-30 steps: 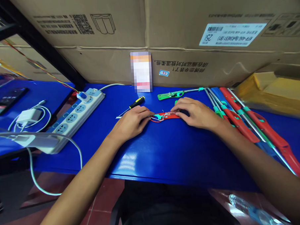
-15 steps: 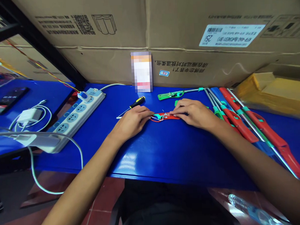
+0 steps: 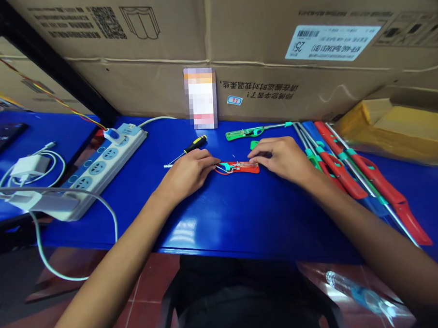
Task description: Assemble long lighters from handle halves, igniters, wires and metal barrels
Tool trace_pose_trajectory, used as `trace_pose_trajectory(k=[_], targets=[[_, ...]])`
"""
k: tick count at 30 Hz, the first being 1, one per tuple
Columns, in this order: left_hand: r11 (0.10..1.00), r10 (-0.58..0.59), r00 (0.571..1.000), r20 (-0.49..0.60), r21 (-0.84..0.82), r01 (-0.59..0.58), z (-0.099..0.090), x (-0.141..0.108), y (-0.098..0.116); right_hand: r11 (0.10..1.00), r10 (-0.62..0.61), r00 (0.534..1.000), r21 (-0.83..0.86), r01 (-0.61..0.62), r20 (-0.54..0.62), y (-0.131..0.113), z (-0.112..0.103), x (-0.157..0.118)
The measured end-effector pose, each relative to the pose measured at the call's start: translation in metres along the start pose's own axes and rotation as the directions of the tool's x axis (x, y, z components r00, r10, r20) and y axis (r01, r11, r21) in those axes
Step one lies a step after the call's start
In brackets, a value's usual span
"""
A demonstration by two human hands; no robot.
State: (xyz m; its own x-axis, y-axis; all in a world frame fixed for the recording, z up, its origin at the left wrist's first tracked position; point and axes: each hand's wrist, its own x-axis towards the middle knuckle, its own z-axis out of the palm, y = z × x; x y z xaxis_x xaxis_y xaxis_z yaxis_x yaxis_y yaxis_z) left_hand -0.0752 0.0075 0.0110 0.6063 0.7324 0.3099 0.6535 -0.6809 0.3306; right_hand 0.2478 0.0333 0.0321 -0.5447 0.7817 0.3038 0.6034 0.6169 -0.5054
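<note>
An opened red gas lighter [image 3: 243,169] lies on the blue table, its clear fuel tank, green trigger and thin white wires exposed in the half-shell. My left hand [image 3: 190,174] pinches its left end, fingertips covering the part where the barrel would be. At the right end, my right hand [image 3: 277,157] has its thumb and forefinger slightly apart beside the tank; whether they touch the shell I cannot tell. A green piece [image 3: 254,144] shows partly behind my right hand. Beyond my left hand lies a black-and-yellow screwdriver [image 3: 196,143], its shaft partly hidden.
Another opened lighter, green [image 3: 245,133], lies at the back. Several long lighters [image 3: 350,177] are piled on the right, near a yellow-taped carton [image 3: 370,128]. A power strip [image 3: 110,164] with white cables is on the left. A large cardboard box [image 3: 251,80] stands behind.
My right fingers have drawn back from over the clear tank, which now shows lying in the red shell. My left hand keeps its hold. The whole view has shifted slightly.
</note>
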Motion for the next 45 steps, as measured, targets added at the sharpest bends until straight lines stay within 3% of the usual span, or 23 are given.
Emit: trace_pose_trajectory(k=[6, 11, 17, 27, 35, 41, 45], targets=[[1.0, -0.004, 1.0, 0.012, 0.022, 0.003, -0.001, 0.0, 0.001, 0.979, 0.124, 0.992, 0.158, -0.127, 0.031, 0.006, -0.003, 0.003], [1.0, 0.001, 1.0, 0.025, 0.031, -0.002, -0.001, -0.001, 0.0, 0.968, 0.099, 0.988, 0.218, -0.123, 0.114, 0.013, -0.01, 0.004], [1.0, 0.017, 1.0, 0.023, 0.016, -0.018, -0.001, 0.0, 0.0, 0.98, 0.086, 0.989, 0.17, -0.107, 0.123, 0.011, -0.007, 0.003], [1.0, -0.002, 0.999, 0.036, 0.029, 0.001, -0.002, 0.0, 0.002, 0.999, -0.047, 0.983, 0.02, 0.045, 0.177, 0.007, -0.01, 0.003], [0.999, -0.01, 0.999, 0.031, 0.04, 0.009, -0.002, -0.001, 0.003, 0.939, -0.003, 0.969, -0.333, 0.087, 0.247, -0.017, -0.009, -0.003], [1.0, 0.0, 0.999, 0.033, 0.017, -0.001, -0.003, 0.0, 0.001, 0.982, -0.007, 0.974, -0.182, 0.05, 0.226, -0.008, -0.007, -0.002], [1.0, 0.003, 1.0, 0.026, -0.004, -0.003, -0.002, 0.0, 0.001, 0.988, -0.109, 0.977, -0.09, 0.127, 0.182, -0.005, -0.004, -0.002]])
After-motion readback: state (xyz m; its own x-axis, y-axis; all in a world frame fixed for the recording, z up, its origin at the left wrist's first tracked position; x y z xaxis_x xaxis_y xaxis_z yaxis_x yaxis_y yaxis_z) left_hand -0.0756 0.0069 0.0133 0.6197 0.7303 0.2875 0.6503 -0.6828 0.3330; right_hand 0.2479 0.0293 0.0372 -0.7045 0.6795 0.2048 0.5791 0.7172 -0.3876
